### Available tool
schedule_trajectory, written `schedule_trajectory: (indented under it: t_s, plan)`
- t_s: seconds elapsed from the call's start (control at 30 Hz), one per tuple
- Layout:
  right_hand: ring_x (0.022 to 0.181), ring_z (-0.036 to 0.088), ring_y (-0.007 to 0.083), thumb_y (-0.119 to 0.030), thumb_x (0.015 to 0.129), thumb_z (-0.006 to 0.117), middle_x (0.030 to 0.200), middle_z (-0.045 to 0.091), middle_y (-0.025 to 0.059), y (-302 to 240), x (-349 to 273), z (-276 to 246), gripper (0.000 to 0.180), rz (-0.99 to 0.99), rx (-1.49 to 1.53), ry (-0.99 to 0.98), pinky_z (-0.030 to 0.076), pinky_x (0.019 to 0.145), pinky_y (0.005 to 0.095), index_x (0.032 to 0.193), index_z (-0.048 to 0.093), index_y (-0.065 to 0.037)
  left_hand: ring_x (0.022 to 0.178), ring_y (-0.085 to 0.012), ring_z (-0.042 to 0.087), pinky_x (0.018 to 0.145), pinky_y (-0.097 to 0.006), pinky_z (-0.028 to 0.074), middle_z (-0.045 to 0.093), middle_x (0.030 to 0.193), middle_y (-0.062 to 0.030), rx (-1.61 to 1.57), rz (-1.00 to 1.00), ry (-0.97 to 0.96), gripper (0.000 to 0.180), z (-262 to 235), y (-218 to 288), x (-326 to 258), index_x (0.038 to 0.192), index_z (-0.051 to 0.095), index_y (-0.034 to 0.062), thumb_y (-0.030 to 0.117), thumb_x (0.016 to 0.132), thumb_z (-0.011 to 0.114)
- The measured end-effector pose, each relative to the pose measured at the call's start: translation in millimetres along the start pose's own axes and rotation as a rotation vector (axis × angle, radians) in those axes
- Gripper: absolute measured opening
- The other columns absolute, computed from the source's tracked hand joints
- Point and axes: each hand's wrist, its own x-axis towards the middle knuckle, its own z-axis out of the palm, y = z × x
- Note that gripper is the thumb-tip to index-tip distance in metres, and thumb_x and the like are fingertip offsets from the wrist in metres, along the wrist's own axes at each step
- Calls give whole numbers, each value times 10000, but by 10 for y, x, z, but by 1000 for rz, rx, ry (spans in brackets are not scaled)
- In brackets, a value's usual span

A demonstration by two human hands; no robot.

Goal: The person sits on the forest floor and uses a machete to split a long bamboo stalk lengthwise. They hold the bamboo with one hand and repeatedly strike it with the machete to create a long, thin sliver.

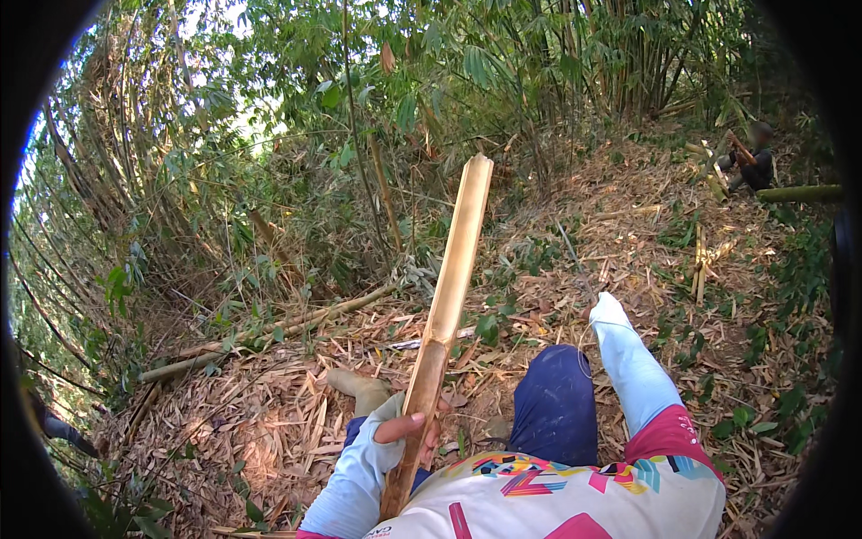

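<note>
My left hand [395, 433] is closed round the lower part of a split bamboo length [456, 260], its thumb lying across the inner face. The bamboo is a long half-round trough, pale tan inside, with a node partway down. It stands tilted up and away from me, its lower end against my body. Held out to the right, my right hand [605, 310] is wrapped round the handle of a long thin-bladed knife [567, 242]. The blade points forward and slightly left, apart from the bamboo. The handle is mostly hidden by my hand.
Dry leaves and bamboo scraps cover the sloping ground. A bamboo pole [296, 328] lies at left, before dense stalks. Split pieces [699, 260] lie at right. A seated person [759, 162] handles bamboo at far right; another person's leg [67, 434] shows at the left edge.
</note>
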Motion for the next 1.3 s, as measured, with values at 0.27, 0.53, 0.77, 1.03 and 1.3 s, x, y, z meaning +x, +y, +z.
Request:
schedule_trajectory:
  t_s: [0.27, 0.53, 0.77, 1.03, 1.3]
  plan:
    - [737, 647, 182, -187, 760, 794, 799, 671, 81, -895, -454, -585, 339, -338, 546, 125, 516, 685, 334, 1001, 613, -31, 670, -212, 597, 590, -329, 504, 590, 768, -105, -14, -23, -7, 564, 8, -14, 61, 1332, 457, 12, 339, 911, 643]
    - [751, 684, 307, -130, 797, 744, 812, 674, 158, -2007, -1679, -1223, 178, -728, 225, -1, 542, 655, 365, 926, 658, -42, 531, -181, 482, 531, -338, 444, 563, 759, -106, -62, 45, -9, 482, -87, -192, 126, 1317, 487, -10, 289, 949, 578]
    - [838, 695, 355, -109, 760, 676, 837, 695, 177, -2393, -1990, -1092, 150, -790, -363, -306, 559, 731, 416, 900, 709, -65, 530, -163, 460, 523, -315, 422, 528, 736, -83, -14, 31, 108, 449, 22, -146, 77, 1289, 499, -13, 240, 928, 588]
    - [849, 677, 348, -33, 816, 636, 900, 680, 193, -2398, -1474, -1348, 128, -608, -36, -84, 538, 760, 404, 939, 662, -57, 522, -139, 446, 498, -282, 398, 504, 712, -62, 67, -16, 146, 389, 132, -296, -60, 1275, 490, -8, 187, 946, 560]
    - [749, 666, 325, -209, 732, 725, 795, 667, 202, -1197, 809, -1372, 249, -191, -52, 219, 523, 673, 417, 889, 654, -29, 534, -163, 508, 492, -289, 415, 565, 719, -83, 53, 52, -59, 472, 158, -130, 21, 1289, 495, -32, 269, 941, 598]
